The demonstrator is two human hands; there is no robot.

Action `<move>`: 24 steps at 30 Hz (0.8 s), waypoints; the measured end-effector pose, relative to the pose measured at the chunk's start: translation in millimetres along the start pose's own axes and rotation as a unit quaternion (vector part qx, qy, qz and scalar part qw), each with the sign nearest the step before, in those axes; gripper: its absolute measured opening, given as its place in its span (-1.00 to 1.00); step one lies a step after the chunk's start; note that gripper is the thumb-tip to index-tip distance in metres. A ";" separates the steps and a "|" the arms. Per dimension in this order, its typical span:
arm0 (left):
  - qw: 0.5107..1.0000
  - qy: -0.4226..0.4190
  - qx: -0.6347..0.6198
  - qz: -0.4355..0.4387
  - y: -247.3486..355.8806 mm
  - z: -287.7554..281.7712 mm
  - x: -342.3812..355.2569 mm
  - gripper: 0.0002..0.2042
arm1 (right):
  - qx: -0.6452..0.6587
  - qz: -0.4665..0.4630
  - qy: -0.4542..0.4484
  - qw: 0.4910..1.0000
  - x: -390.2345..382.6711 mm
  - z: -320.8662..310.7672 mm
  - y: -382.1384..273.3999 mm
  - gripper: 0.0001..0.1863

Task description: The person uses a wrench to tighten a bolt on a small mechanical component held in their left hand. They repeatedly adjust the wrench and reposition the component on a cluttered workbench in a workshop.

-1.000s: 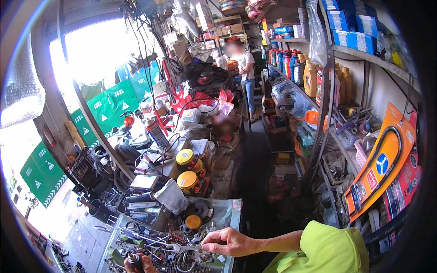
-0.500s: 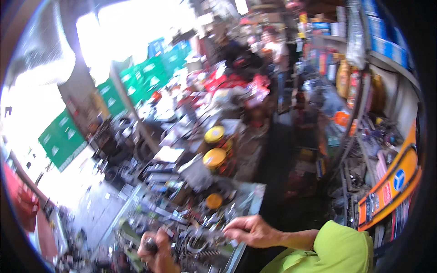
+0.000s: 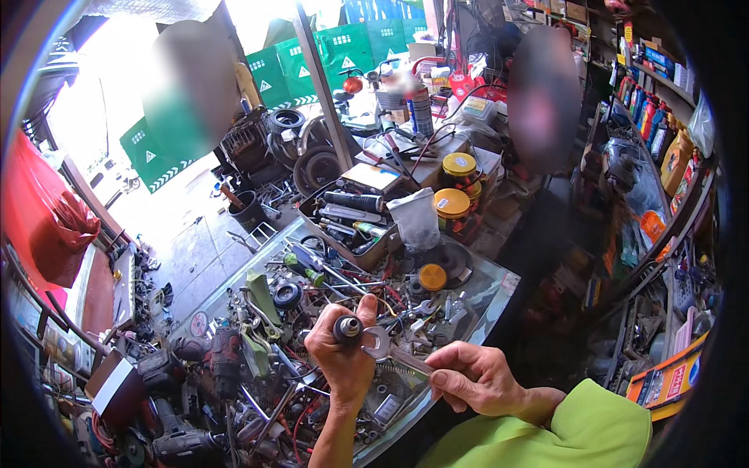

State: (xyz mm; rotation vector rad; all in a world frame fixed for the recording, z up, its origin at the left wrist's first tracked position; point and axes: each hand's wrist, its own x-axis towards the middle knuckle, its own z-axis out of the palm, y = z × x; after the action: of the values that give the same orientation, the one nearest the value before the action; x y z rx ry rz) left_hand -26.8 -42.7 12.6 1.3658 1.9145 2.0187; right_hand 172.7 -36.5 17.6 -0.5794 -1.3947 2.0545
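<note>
My left hand (image 3: 342,370) is wrapped round a dark cylindrical part (image 3: 348,329) with a stepped metal end pointing toward me. My right hand (image 3: 482,382) pinches the shaft of an open-ended wrench (image 3: 378,343) between thumb and fingers. The wrench's jaw sits right beside the cylinder's end; whether they touch I cannot tell. Both hands are above a glass-topped table (image 3: 491,312) strewn with loose tools and metal parts. A green-handled screwdriver (image 3: 306,269) lies beyond my left hand, and a yellow round lid (image 3: 432,277) is farther back.
Cordless drills (image 3: 221,363) crowd the table's left side. Toward the back are a tool tray (image 3: 363,256), a plastic bag (image 3: 415,220) and yellow-lidded tubs (image 3: 452,203). Packed shelves (image 3: 663,86) line the right. A red bag (image 3: 58,226) hangs at left; a blurred-out figure stands behind.
The blurred view has steadied and swung, so the table sits differently in it. My hands have come together, bringing the wrench's jaw beside the cylinder in my left hand.
</note>
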 end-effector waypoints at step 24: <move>0.987 0.003 0.049 0.150 -2.4 5.2 -1.7 -0.58 | 0.145 0.029 -0.063 0.987 -4.0 18.2 16.6 -0.70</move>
State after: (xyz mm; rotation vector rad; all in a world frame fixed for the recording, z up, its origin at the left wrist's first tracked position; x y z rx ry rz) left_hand -23.9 -39.1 8.9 1.7706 1.9348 2.0739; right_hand 160.4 -56.3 8.7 -0.3754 -1.1273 2.3222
